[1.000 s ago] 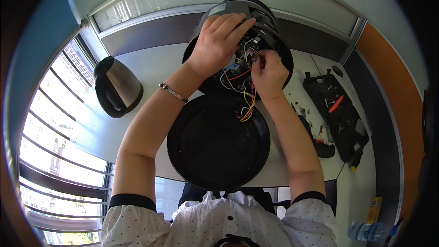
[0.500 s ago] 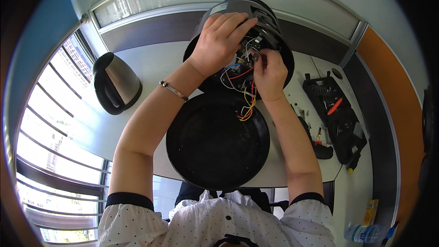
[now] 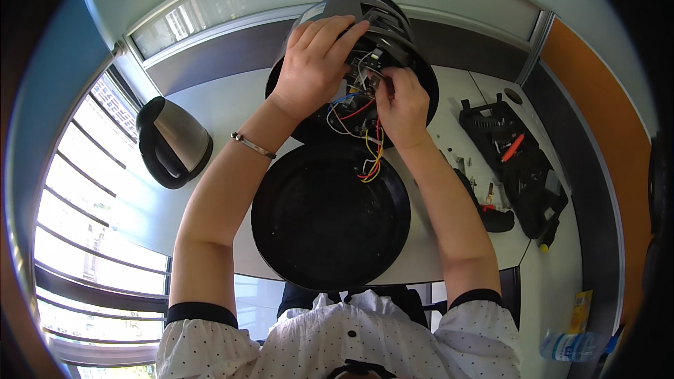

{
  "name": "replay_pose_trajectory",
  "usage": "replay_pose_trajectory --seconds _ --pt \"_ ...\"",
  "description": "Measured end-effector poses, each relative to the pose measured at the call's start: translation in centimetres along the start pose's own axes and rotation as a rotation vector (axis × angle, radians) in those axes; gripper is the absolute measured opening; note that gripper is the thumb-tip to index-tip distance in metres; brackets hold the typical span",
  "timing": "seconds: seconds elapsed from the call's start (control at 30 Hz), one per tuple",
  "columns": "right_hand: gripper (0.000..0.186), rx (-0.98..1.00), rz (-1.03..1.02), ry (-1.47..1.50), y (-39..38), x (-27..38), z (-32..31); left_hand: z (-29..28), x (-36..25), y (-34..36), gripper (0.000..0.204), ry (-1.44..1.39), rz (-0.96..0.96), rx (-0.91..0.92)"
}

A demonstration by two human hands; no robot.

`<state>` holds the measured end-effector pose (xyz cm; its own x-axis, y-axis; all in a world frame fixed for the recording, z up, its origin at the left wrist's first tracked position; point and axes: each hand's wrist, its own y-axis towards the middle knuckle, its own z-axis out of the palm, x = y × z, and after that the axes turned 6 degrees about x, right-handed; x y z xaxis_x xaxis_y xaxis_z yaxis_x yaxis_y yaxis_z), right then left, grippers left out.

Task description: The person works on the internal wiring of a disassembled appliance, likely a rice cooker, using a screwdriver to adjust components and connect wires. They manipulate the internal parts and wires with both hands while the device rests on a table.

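A dark, round electric appliance (image 3: pixel 428 91) lies tipped on its side at the back of the table, its underside open toward me. Inside it, circuit parts and blue, red and white wires (image 3: pixel 361 109) show. My left hand (image 3: pixel 312 60) grips the upper left of the housing, fingers laid over it and thumb toward the inside. Deep among the wires, my right hand (image 3: pixel 401 105) pinches a small dark electrical part (image 3: pixel 374 81); its exact kind is partly hidden by the fingers. A round black base cover (image 3: pixel 330 221) lies in front, with yellow and red wires (image 3: pixel 372 167) running to it.
To the left stands a steel and black kettle (image 3: pixel 174 142). On the right lie an open black tool case (image 3: pixel 516 161) with a red tool, small loose screws (image 3: pixel 460 161), and a screwdriver (image 3: pixel 549 236). A plastic bottle (image 3: pixel 572 346) lies at the lower right.
The whole view has shifted slightly. Both hands stay at the appliance, the left on the housing and the right among the wires, with only small finger movement.
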<state>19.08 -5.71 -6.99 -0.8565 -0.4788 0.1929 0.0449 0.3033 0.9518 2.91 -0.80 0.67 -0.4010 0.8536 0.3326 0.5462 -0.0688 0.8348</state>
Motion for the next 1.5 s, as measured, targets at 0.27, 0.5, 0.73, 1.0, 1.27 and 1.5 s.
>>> replay_pose_trajectory --seconds 0.27,0.5,0.73,1.0,1.27,1.5 --pt "0.018 -0.022 -0.104 -0.065 0.1 -0.3 -0.2 -0.1 0.1 0.2 0.071 0.013 0.004 0.016" --pt "0.019 -0.024 -0.087 -0.065 0.2 -0.4 -0.4 0.1 0.0 0.3 0.069 0.039 0.002 0.012" --pt "0.021 -0.004 -0.052 -0.014 0.2 -0.6 -0.8 0.2 -0.1 0.4 0.070 0.043 0.024 0.035" --pt "0.019 0.024 0.034 -0.024 0.1 -0.2 -0.9 -0.8 -0.5 0.5 0.070 0.014 -0.009 0.113" --pt "0.016 0.007 0.043 -0.067 0.2 0.1 -1.2 -0.7 -0.4 0.7 0.070 -0.014 -0.019 0.103" --pt "0.011 0.027 -0.062 -0.096 0.5 -0.2 -1.1 -1.2 -0.3 1.2 0.068 -0.057 -0.023 0.118"
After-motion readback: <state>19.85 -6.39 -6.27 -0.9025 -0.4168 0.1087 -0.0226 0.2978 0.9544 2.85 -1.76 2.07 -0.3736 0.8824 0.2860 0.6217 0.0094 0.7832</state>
